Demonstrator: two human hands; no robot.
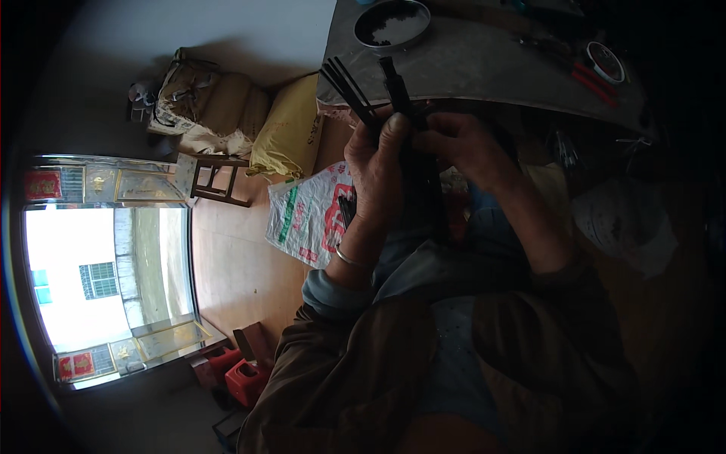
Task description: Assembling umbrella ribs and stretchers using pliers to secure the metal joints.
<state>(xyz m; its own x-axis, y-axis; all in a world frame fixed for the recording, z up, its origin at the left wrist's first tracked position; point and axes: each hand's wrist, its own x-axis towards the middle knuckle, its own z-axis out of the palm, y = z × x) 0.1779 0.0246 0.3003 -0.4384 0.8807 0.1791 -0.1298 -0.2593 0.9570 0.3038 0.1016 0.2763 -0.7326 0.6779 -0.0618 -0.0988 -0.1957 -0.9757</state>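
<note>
Floor: wood-toned, running from the doorway to below the table.
Doorway: bright, at far left, pale building outside.
Table: grey top, beyond the hands.
Yellow sack: bulging, near the table's left end.
Bundle: brown, just left of the yellow sack.
White sack: flat on the floor, red and green print.
Bag: clear plastic, crumpled, at right.
Stool: wooden, between doorway and yellow sack.
Red bin: plastic, lower left.
Left hand: closed, gripping the rods and the tube together, thumb laid against the tube.
Right hand: fingers curled at the tube's lower part; in the shadow, cannot tell whether they grip it.
Dish: round, on the table's far edge, holding white and dark matter.
Pliers: red handles, on the table at right.
Tin: small, round, just beside the pliers.
Tube: black, stepped end, upright between the hands, before the table edge.
Bangle: pale metal, on the left wrist.
Rods: black, thin, several, fanned to the left of the tube.
</note>
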